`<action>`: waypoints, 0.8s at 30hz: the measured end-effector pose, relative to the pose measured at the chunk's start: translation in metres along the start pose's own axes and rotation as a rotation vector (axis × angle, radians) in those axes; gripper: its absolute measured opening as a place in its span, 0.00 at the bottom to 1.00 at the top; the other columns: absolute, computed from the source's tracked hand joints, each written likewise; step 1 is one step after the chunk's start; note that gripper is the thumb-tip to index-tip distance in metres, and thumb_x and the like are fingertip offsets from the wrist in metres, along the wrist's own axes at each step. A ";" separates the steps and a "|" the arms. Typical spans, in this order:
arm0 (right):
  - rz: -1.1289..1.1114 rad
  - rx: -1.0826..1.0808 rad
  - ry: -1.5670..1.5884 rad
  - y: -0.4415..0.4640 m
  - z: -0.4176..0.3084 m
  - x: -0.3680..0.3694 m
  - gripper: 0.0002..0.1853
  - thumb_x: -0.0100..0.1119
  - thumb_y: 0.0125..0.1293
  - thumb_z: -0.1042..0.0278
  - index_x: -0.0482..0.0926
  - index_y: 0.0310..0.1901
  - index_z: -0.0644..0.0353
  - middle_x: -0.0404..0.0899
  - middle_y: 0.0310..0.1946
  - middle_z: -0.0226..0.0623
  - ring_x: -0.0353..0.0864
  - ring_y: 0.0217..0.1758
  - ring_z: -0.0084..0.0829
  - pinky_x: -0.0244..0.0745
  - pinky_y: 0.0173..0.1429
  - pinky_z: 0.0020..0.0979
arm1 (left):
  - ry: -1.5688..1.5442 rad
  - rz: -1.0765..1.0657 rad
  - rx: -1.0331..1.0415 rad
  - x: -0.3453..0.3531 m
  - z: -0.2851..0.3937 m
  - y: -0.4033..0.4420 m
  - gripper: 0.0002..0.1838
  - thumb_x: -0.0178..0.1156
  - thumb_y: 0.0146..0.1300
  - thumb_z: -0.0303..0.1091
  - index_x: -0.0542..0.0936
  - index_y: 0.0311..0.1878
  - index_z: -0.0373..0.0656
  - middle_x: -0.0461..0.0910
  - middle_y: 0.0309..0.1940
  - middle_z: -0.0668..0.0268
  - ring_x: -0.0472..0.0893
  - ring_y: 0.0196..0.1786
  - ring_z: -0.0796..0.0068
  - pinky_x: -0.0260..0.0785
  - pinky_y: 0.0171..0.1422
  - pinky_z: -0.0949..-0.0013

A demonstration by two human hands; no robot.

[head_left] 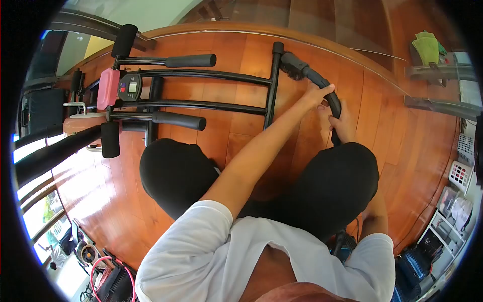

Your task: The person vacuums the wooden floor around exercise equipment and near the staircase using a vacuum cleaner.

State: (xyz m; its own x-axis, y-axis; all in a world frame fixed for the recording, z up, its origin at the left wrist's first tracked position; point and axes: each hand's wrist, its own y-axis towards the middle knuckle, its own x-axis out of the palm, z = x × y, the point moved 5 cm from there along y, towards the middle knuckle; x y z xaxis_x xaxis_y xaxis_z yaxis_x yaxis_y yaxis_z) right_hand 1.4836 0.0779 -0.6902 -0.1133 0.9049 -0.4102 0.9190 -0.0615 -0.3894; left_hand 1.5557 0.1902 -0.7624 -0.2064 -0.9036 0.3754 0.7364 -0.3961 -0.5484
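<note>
A vacuum cleaner handle [318,79] with a round, dark-bristled brush head [294,66] reaches up beside the black end bar [272,90] of an exercise machine. The bristles are right next to the bar; whether they touch it I cannot tell. My left hand [321,95] is closed round the handle's upper part. Lower on the curved grip, my right hand [344,125] is wrapped round it too. Behind my right knee, part of a ribbed hose [340,240] shows; the rest is hidden.
Left of the brush stands the exercise machine, with foam-covered handles [191,61], a small display [130,87] and a pink part [108,89]. A glass partition's wooden rail [241,28] curves along the far side. Shelves [443,231] and baskets [460,174] line the right.
</note>
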 end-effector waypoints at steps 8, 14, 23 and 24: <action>0.030 -0.027 -0.146 -0.020 0.023 -0.004 0.23 0.57 0.57 0.79 0.66 0.55 0.59 0.73 0.28 0.36 0.76 0.20 0.27 0.71 0.24 0.30 | -0.030 -0.139 -0.150 0.025 -0.039 -0.022 0.27 0.60 0.60 0.54 0.71 0.48 0.38 0.81 0.35 0.56 0.83 0.32 0.63 0.78 0.34 0.61; 0.004 -0.066 0.050 0.006 0.023 0.007 0.25 0.57 0.56 0.76 0.65 0.57 0.57 0.74 0.27 0.38 0.79 0.21 0.30 0.72 0.23 0.31 | 0.072 -0.173 -0.091 0.004 -0.012 0.000 0.24 0.58 0.59 0.51 0.74 0.44 0.36 0.80 0.27 0.55 0.82 0.28 0.65 0.76 0.27 0.64; -0.011 -0.132 -0.186 0.057 -0.032 0.019 0.27 0.60 0.59 0.69 0.63 0.59 0.57 0.78 0.28 0.47 0.81 0.25 0.42 0.72 0.27 0.43 | 0.354 0.040 0.178 -0.022 0.007 0.009 0.44 0.46 0.64 0.68 0.68 0.60 0.30 0.79 0.35 0.53 0.80 0.31 0.65 0.73 0.38 0.67; 0.061 -0.265 -0.301 0.066 -0.032 0.022 0.27 0.59 0.60 0.68 0.63 0.60 0.57 0.79 0.28 0.50 0.82 0.27 0.46 0.73 0.29 0.45 | 0.320 0.029 0.172 -0.021 0.006 0.006 0.45 0.43 0.65 0.69 0.66 0.63 0.29 0.79 0.35 0.53 0.80 0.33 0.64 0.73 0.40 0.67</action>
State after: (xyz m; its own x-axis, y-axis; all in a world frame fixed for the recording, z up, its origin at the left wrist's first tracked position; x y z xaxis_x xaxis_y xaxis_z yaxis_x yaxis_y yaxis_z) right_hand 1.5533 0.1068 -0.6985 -0.1252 0.7370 -0.6642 0.9885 0.0352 -0.1473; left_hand 1.5687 0.2083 -0.7688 -0.3551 -0.9302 0.0935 0.8368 -0.3608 -0.4118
